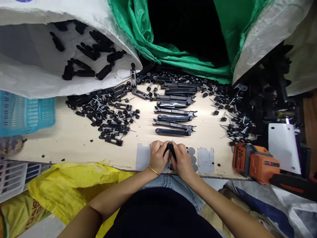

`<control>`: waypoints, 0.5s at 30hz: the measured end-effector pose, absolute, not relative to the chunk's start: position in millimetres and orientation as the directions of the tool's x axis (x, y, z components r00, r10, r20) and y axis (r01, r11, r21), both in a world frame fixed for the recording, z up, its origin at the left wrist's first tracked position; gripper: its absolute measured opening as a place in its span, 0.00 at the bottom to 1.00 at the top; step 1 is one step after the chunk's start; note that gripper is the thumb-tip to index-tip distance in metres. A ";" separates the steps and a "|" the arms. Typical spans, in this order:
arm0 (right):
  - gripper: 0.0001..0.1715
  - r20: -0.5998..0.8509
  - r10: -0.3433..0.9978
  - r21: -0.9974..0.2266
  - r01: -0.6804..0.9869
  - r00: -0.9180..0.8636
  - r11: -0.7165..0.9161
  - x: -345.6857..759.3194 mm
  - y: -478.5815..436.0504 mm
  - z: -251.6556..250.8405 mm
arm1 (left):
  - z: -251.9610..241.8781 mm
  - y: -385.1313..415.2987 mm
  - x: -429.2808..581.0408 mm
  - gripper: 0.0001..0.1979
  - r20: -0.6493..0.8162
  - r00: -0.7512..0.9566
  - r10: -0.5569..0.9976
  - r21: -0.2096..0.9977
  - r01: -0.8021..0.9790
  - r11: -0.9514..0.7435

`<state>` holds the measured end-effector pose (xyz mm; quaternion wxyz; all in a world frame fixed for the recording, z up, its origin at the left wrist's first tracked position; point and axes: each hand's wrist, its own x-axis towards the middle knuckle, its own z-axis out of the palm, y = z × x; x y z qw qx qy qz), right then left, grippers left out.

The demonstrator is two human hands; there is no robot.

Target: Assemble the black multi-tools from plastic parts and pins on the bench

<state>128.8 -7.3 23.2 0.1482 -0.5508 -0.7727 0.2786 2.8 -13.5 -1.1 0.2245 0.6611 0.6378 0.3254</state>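
At the table's near edge, my left hand (158, 155) and my right hand (182, 159) are closed together around a small black plastic part (170, 146). Its rounded top shows between the fingers, while the rest is hidden by them. Under and beside the hands lie grey flat pieces (143, 157), some round, and a marked grey plate (205, 160). Beyond the hands, long black plastic arms with forked ends (174, 125) lie in a stacked row. Left of them is a heap of black slotted parts and black-headed screws (109, 114); more black-headed screws (237, 124) lie to the right.
An orange cordless tool (256, 163) lies at the right edge near a white plate (284, 147). A white sack (32, 79) with black parts stands back left, beside a green-lined sack (183, 56). A blue basket (27, 112) is at left; a yellow sack (74, 185) hangs below the edge.
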 end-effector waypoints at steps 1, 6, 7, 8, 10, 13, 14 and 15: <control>0.32 -0.080 0.934 -0.591 0.771 -0.348 0.237 128.6 -7.3 23.1 | -1.4 -13.9 3.8 0.14 0.148 -0.047 0.988 0.716 0.694 -0.074; 0.31 -0.075 0.935 -0.573 0.782 -0.347 0.244 126.7 -7.0 23.6 | -2.1 -15.2 7.2 0.14 0.153 -0.076 0.985 0.723 0.688 -0.059; 0.30 -0.071 0.936 -0.568 0.785 -0.346 0.247 126.2 -6.9 23.8 | -2.3 -15.2 7.1 0.13 0.155 -0.077 0.985 0.723 0.689 -0.060; 0.30 -0.066 0.937 -0.563 0.788 -0.342 0.248 125.7 -6.8 24.2 | -2.5 -15.1 6.8 0.13 0.159 -0.079 0.984 0.722 0.689 -0.062; 0.29 -0.065 0.939 -0.554 0.795 -0.337 0.247 124.5 -6.6 25.1 | -3.0 -15.0 6.0 0.13 0.170 -0.076 0.983 0.722 0.688 -0.072; 0.27 -0.077 0.943 -0.545 0.806 -0.323 0.232 122.4 -6.8 26.8 | -3.8 -16.2 6.2 0.13 0.187 -0.065 0.980 0.713 0.696 -0.089; 0.27 -0.081 0.945 -0.541 0.810 -0.316 0.225 121.7 -7.0 27.4 | -4.0 -17.2 7.2 0.13 0.190 -0.072 0.979 0.710 0.698 -0.087; 0.26 -0.084 0.947 -0.536 0.815 -0.309 0.219 121.0 -7.4 28.0 | -4.3 -18.5 8.7 0.14 0.194 -0.085 0.977 0.709 0.700 -0.080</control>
